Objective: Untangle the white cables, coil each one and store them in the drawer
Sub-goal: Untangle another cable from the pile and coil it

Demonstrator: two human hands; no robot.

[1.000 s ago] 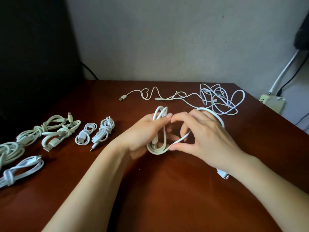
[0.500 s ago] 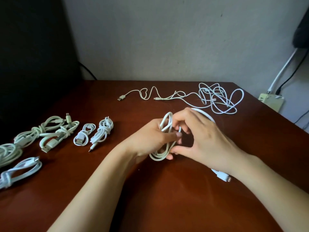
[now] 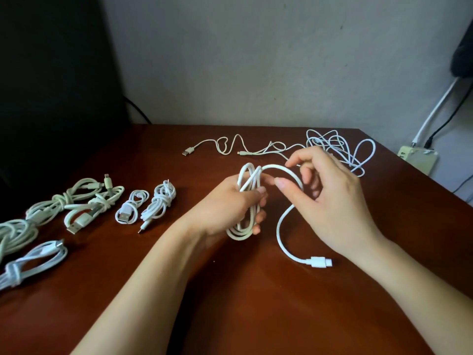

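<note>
My left hand (image 3: 230,203) grips a white cable coil (image 3: 245,201) of several loops, held upright over the middle of the brown table (image 3: 256,303). The cable's free end arcs right and down to a white plug (image 3: 320,262) lying on the table. My right hand (image 3: 330,198) pinches that arc between thumb and fingers, just right of the coil. A tangle of white cables (image 3: 340,149) lies at the back right. A thin cable with a USB plug (image 3: 230,146) stretches left from it. No drawer is in view.
Several tied cable bundles lie at the left: a small coil (image 3: 130,210), a knotted bundle (image 3: 160,203), greenish bundles (image 3: 76,203) and a flat bundle (image 3: 33,262). A power strip (image 3: 417,157) sits beyond the table's right edge. A dark object fills the far left.
My right hand has pulled away from the coil to the right, drawing the free end out into an open arc. The white plug now lies in plain sight on the table.
</note>
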